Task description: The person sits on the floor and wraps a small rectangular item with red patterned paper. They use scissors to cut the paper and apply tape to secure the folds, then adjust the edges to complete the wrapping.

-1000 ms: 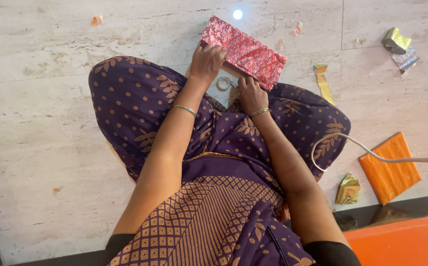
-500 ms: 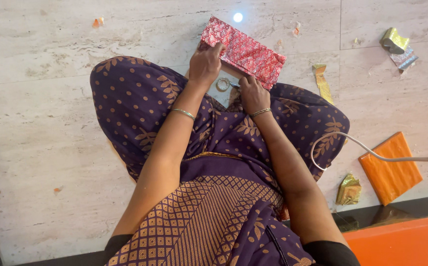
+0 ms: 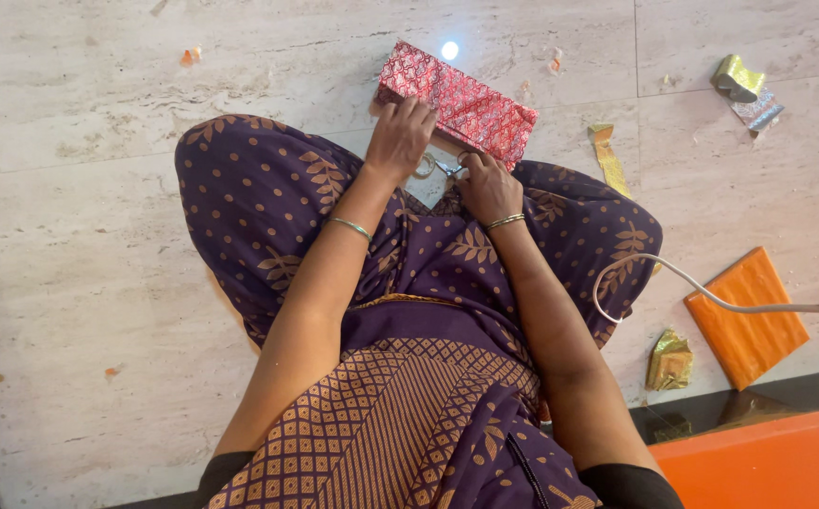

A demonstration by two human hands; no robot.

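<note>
The red patterned wrapped box lies on the floor before the knees — long axis slanting from upper left to lower right. Left hand presses its near edge, fingers curled; right hand pinches small scissors beside the tape roll.

Head camera, looking steeply down, close

I see both hands boxed in — red patterned parcel right ahead, raised knees in purple cloth on both sides. Floor wide open to my left. To my right it's cluttered: gold strip near the knee, white cable looping across, orange packet, gold wad. Far right corner — gold and silver scraps.
</note>
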